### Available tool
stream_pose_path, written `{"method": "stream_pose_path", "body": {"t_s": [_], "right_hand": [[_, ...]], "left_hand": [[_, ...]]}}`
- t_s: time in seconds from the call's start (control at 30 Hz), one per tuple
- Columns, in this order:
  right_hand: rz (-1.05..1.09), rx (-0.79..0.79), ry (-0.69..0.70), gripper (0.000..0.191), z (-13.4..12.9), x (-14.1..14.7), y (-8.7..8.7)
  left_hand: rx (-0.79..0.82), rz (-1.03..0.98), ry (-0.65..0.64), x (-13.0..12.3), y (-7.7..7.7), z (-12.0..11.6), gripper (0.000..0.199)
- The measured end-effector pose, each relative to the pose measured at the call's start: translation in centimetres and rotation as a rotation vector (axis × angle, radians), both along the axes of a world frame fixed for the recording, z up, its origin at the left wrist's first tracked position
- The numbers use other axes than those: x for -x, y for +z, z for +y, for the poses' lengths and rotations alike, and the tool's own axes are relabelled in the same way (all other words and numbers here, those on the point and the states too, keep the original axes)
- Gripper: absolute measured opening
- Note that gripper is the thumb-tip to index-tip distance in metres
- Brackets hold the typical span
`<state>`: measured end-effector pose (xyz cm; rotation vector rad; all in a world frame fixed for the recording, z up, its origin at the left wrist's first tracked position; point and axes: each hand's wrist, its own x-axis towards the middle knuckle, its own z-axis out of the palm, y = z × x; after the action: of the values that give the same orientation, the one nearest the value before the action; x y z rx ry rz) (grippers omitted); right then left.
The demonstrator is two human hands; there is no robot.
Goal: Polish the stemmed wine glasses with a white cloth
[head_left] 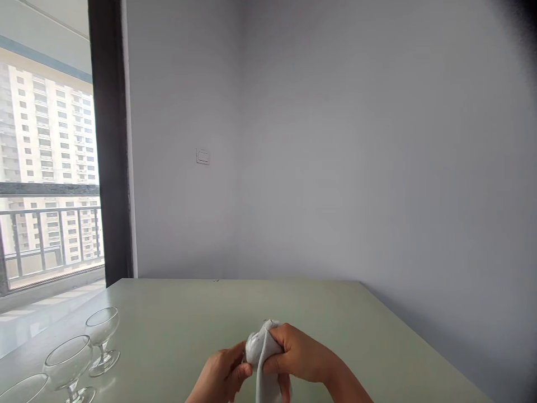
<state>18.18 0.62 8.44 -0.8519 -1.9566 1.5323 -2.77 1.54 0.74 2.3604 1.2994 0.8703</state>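
Note:
Near the table's front edge, my left hand (226, 372) has its fingers closed on a clear glass (254, 348), at its left side. My right hand (293, 354) pinches a white cloth (268, 380) against the same glass from the right. The cloth covers part of the glass and hangs down past the bottom of the view. Three stemmed glasses stand upright in a row at the table's left: a far one (103, 333), a middle one (69, 364) and a near one (29, 389), cut off by the view's edge.
The pale green table (188, 308) reaches back to a grey wall (314, 140) with a light switch (203, 157). At the left are a dark frame (111, 140) and a window with a railing (50, 224) outside.

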Motion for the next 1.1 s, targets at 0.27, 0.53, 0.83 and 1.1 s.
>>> {"method": "stream_pose_path", "body": {"t_s": [0.27, 0.53, 0.83, 1.1], "right_hand": [[0.392, 0.239, -0.303, 0.037, 1.9, 3.1, -3.1], [-0.032, 0.056, 0.078, 0.020, 0.8, -0.3, -0.8], [0.242, 0.182, -0.185, 0.029, 1.4, 2.1, -2.2], [-0.283, -0.046, 0.108, 0.017, -0.2, -1.3, 0.4]], "left_hand": [[-0.688, 0.180, 0.299, -0.3, -0.2, -0.2, 0.053], [0.010, -0.028, -0.020, 0.2, 1.2, -0.5, 0.036], [-0.367, 0.196, 0.194, 0.3, 0.9, -0.4, 0.049], [0.274, -0.166, -0.125, 0.2, 3.0, -1.4, 0.048]]}}
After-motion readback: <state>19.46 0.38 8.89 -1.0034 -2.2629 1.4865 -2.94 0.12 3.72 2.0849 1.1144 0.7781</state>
